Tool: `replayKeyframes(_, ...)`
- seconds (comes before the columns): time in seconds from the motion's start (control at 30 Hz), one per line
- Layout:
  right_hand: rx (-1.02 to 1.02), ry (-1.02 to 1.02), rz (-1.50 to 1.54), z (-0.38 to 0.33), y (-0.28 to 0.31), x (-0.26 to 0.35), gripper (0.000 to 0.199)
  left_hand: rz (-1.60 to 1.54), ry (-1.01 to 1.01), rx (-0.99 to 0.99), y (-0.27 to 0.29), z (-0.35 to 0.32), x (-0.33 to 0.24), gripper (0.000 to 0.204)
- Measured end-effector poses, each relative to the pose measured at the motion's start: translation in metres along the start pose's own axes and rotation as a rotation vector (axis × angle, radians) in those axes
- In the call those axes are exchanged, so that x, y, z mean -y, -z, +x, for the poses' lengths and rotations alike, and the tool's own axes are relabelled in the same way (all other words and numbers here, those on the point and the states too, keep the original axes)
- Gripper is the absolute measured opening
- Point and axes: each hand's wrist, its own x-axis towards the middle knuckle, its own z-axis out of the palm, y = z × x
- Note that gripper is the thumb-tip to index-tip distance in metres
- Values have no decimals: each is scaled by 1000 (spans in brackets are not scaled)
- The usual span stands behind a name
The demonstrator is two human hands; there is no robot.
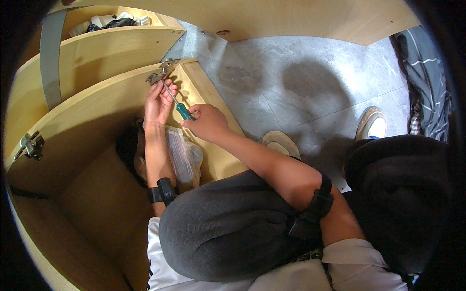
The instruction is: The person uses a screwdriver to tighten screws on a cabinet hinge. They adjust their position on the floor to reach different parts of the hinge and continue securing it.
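My right hand (208, 122) grips a screwdriver by its green handle (184, 111). The metal shaft slants up and left to a metal cabinet hinge (156, 76), fixed near the far corner of a pale wooden cabinet (92, 99). My left hand (159, 104) is at that hinge, fingers curled against it beside the shaft. The fingers partly hide the screwdriver's tip, so its exact contact is unclear. A second metal hinge (32, 145) sits on the same panel at the far left, with no hand near it.
Inside the cabinet, a clear plastic bag of pale items (182, 157) lies beside my left forearm. A large wooden panel (291, 19) spans the top. Another compartment (116, 41) holds loose items. Dark fabric (424, 82) hangs right of the grey tiled floor (252, 72).
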Motion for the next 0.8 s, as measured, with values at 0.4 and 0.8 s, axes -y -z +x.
replayKeyframes(0.4, -43, 22, 1, 4, -4, -6, 50, -29, -2, 6, -5, 2, 2, 22)
replayKeyframes(0.8, 191, -24, 257, 18, -16, -20, 42, -107, -29, 39, 4, 8, 6, 20)
